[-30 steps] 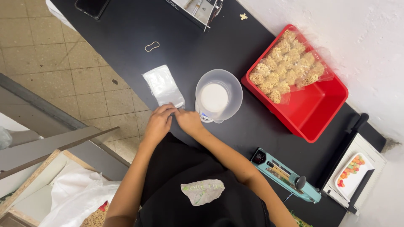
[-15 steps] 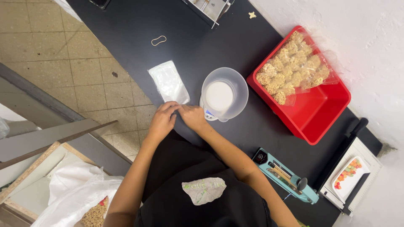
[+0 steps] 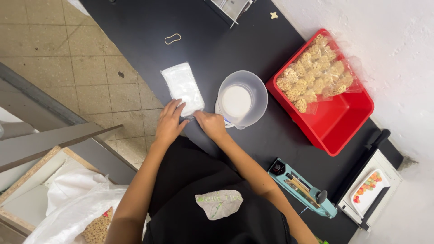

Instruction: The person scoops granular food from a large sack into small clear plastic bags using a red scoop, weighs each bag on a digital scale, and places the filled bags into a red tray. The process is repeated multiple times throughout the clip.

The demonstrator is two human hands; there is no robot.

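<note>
White pouch [image 3: 183, 87] is pinned at its near end by the left hand [image 3: 170, 123], fingers together; its corner is pinched by the right hand [image 3: 210, 124], beside the cup [image 3: 242, 99].

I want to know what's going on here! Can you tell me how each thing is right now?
small plastic bag: lying flat on the black table, filled with white stuff
left hand: resting on the bag's near end
right hand: at the bag's corner
clear jug: upright, white inside
red tray: holds an open bag of puffed snacks
rubber band: loose
</note>
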